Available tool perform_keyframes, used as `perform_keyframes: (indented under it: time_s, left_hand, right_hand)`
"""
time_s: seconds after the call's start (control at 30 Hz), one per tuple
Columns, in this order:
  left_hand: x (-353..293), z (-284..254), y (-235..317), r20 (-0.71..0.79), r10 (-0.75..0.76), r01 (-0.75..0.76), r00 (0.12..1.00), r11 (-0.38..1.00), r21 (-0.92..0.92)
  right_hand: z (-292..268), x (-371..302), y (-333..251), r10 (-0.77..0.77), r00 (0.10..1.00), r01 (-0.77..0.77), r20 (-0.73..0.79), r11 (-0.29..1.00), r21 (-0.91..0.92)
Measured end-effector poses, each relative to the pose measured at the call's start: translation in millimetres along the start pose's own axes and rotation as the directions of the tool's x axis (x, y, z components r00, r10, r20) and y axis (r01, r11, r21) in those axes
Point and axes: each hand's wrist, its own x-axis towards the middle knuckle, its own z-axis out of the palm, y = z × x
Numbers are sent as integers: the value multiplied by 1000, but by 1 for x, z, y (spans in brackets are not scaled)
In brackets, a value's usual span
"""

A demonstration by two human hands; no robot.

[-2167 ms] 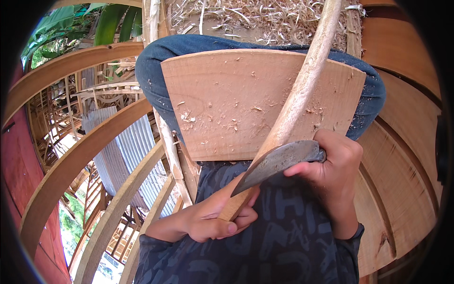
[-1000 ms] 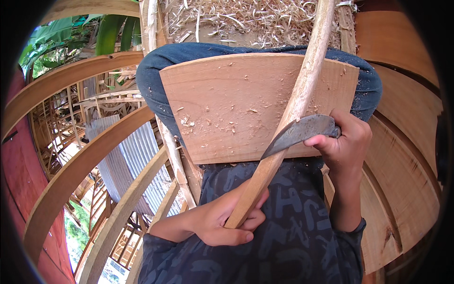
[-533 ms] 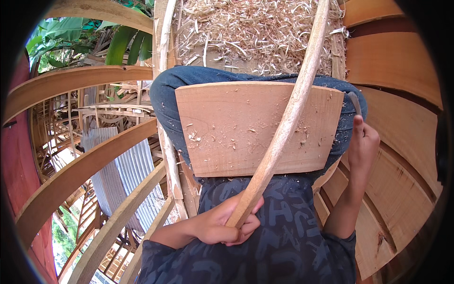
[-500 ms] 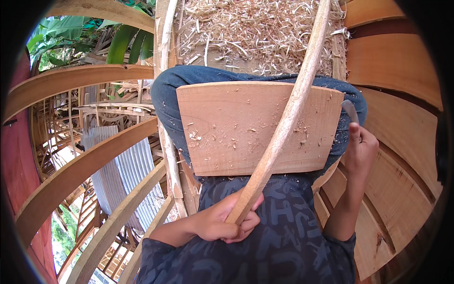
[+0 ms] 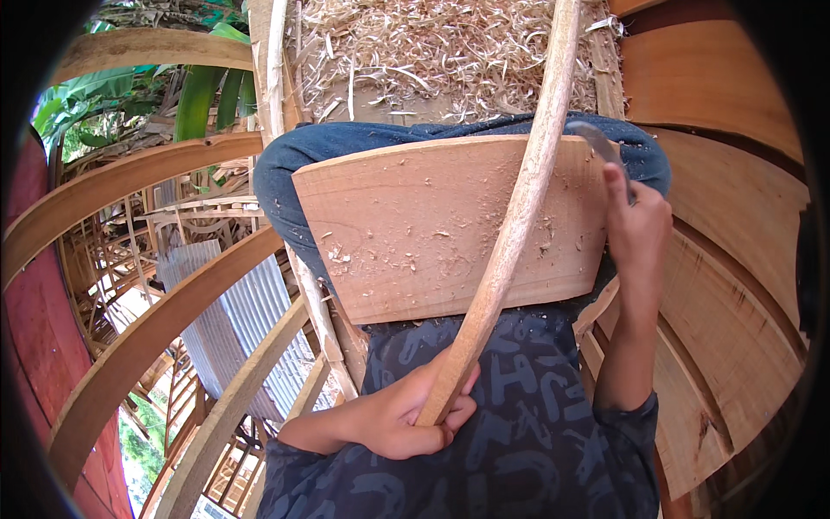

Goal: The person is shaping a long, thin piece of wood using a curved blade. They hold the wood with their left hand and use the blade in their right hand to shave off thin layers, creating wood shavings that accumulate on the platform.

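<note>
Two hands share the work. The left hand (image 5: pixel 415 415), at 6 o'clock, has its fingers wrapped around the near end of the stick (image 5: pixel 514 229), which crosses over the board (image 5: pixel 389 233) toward 1 o'clock. The right hand (image 5: pixel 640 225), near 3 o'clock, grasps the knife (image 5: pixel 596 143), its curved blade toward 2 o'clock; contact with the stick cannot be told. Firm bracing should steady each stroke; a shallow blade angle should limit gouging. Left fingers belong outside the blade's path.
</note>
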Motion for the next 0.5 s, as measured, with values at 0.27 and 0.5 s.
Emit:
perform_keyframes:
  time_s: [0.27, 0.5]
  left_hand:
    - [7, -8, 0, 115, 16, -21, 993, 999, 37]
    - [4, -2, 9, -12, 9, -8, 1000, 989, 147]
  right_hand:
    - [-29, -38, -6, -157, 984, 102, 86, 886, 452]
    - [-11, -61, -34, -537, 821, 482, 193, 834, 270]
